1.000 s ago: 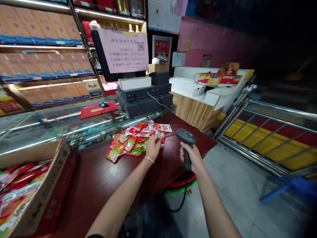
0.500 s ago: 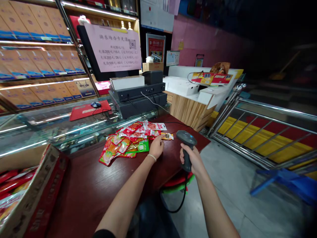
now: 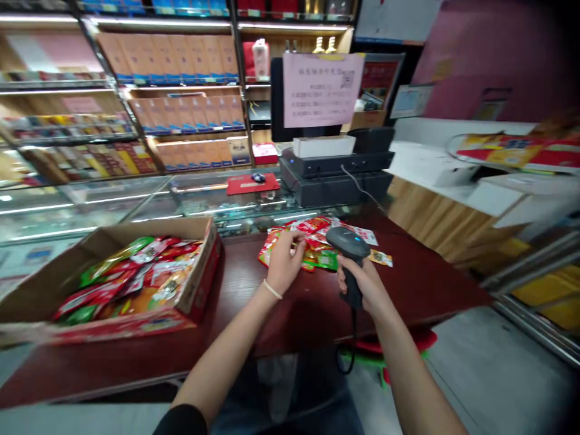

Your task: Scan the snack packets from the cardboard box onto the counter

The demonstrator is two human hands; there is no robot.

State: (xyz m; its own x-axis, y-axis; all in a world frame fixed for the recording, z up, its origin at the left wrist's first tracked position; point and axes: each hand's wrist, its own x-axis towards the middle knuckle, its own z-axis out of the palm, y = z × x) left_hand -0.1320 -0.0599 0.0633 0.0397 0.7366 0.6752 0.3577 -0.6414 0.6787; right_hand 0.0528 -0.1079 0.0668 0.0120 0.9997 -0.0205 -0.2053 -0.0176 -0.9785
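Observation:
My right hand (image 3: pixel 365 284) grips the handle of a dark barcode scanner (image 3: pixel 348 244), whose head hangs over a pile of small red, orange and green snack packets (image 3: pixel 317 241) on the dark red counter (image 3: pixel 281 320). My left hand (image 3: pixel 283 263) rests on the pile's left side with fingers curled on a packet. One small packet (image 3: pixel 380 258) lies apart to the right of the scanner.
A cardboard box (image 3: pixel 199 284) full of similar packets stands at the left of the counter. Behind are a glass display case (image 3: pixel 136 202), a black cash register (image 3: pixel 338 172) with a pink notice, and shelves of boxed goods. A white and wooden counter (image 3: pixel 448 193) stands to the right.
My view has swung left, bringing the cardboard box into sight. My left hand moved from the small packet at the pile's right edge onto the pile's left side. The scanner now hangs over the pile.

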